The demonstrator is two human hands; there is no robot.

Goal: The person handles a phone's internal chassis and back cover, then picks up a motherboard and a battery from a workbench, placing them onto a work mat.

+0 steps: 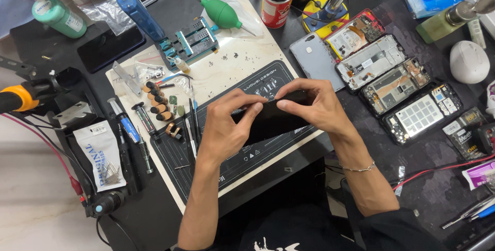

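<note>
A flat black phone point(273, 119) is held between both hands above the dark work mat point(232, 163) in the middle of the bench. My left hand point(227, 124) grips its left end, fingers curled over the top edge. My right hand point(312, 104) holds the right end, with the fingertips pinching along the upper edge. Much of the phone is hidden under my fingers. A thin bracelet point(356, 168) sits on my right wrist.
Several opened phones point(392, 83) lie in a row at right beside a grey back cover point(314, 60). Screwdrivers and tweezers point(149, 127) line the mat's left side. A green blower point(221, 13), a red cup of tools point(276, 3), a blue clamp point(188, 42) and a green bottle point(59, 18) stand behind.
</note>
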